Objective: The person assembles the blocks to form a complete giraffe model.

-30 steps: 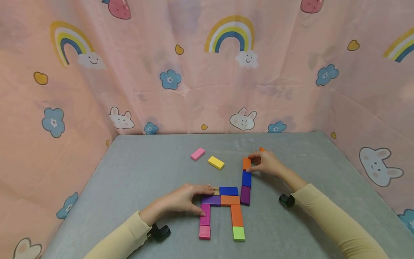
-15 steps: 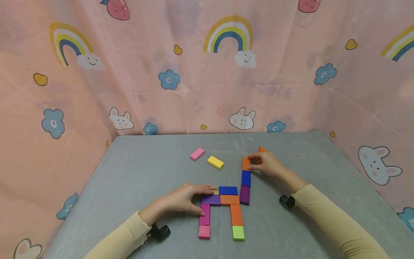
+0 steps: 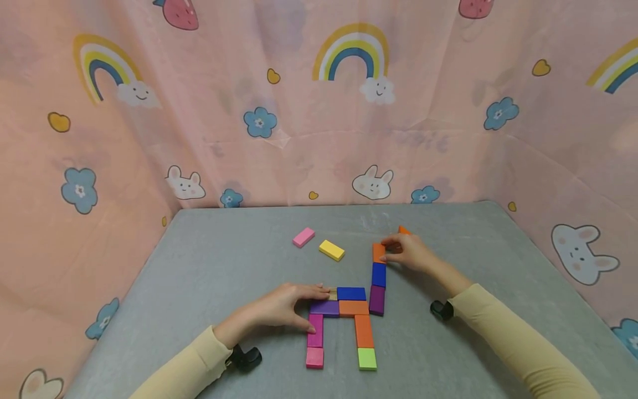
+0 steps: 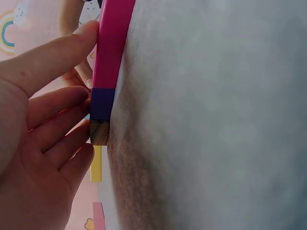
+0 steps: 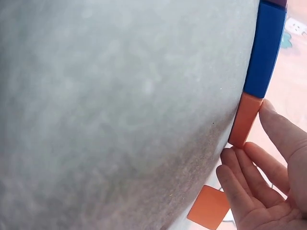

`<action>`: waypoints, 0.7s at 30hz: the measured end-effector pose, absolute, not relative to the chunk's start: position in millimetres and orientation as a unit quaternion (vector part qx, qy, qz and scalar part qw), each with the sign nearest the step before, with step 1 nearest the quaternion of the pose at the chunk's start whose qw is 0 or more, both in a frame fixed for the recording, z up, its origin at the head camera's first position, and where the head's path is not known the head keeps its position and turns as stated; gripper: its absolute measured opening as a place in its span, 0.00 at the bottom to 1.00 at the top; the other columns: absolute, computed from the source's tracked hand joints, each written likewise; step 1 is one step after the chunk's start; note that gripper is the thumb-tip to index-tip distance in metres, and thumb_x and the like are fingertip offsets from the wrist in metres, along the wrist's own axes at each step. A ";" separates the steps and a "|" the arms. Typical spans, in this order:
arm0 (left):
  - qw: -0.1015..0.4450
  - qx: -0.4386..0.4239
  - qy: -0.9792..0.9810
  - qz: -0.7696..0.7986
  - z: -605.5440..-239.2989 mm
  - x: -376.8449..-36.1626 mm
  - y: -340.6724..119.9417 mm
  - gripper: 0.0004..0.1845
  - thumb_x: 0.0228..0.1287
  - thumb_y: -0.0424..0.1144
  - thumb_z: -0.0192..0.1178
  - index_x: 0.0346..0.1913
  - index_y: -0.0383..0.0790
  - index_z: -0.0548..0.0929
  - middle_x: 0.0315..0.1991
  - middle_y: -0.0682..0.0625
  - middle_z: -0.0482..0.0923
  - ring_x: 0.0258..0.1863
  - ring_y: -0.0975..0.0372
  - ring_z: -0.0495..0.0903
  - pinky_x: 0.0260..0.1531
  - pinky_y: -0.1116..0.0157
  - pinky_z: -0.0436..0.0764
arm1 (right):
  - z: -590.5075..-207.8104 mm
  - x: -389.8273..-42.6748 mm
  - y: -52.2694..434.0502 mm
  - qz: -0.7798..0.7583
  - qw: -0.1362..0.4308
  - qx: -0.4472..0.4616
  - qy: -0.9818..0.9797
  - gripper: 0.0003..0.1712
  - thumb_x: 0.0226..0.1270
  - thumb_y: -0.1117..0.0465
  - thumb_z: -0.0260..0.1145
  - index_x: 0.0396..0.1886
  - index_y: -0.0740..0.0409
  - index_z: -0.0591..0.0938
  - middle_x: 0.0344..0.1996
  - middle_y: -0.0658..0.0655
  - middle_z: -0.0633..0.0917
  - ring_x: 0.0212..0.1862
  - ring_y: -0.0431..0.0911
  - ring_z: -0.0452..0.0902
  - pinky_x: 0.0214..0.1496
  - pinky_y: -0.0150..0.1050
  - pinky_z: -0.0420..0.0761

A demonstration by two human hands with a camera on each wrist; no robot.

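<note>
A flat figure of coloured blocks lies on the grey table. My left hand rests at its left end. The fingers touch a small wooden block and a purple block, and the thumb presses the magenta block. In the left wrist view, my left hand's fingertips touch the wooden block. My right hand touches the orange block that tops a column with a blue block and a purple block. The right wrist view has the thumb and straight fingers against this orange block.
A loose pink block and a yellow block lie behind the figure. Another orange piece sits just beyond my right hand. Pink patterned cloth walls close in the table on three sides.
</note>
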State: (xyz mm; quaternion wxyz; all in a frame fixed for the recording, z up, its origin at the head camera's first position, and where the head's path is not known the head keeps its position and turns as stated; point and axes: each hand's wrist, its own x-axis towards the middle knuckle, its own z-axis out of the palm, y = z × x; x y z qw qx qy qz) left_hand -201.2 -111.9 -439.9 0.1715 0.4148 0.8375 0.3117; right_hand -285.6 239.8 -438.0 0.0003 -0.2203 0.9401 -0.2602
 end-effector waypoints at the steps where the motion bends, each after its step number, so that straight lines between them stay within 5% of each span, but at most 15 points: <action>1: 0.172 0.414 0.838 0.311 -440.1 -201.3 -112.1 0.35 0.51 0.46 0.72 0.64 0.49 0.73 0.67 0.60 0.68 0.70 0.65 0.61 0.67 0.58 0.64 | -438.1 -285.7 239.8 -0.260 0.000 -0.221 0.940 0.27 0.57 0.56 0.71 0.52 0.68 0.80 0.46 0.64 0.85 0.47 0.55 0.82 0.51 0.50 0.80; 21: 0.177 0.411 0.839 0.309 -440.3 -201.9 -112.2 0.35 0.52 0.48 0.71 0.65 0.50 0.73 0.67 0.60 0.67 0.71 0.64 0.60 0.67 0.57 0.64 | -436.8 -284.4 239.3 -0.262 0.004 -0.222 0.939 0.26 0.57 0.56 0.72 0.51 0.68 0.80 0.46 0.65 0.85 0.47 0.55 0.83 0.51 0.50 0.80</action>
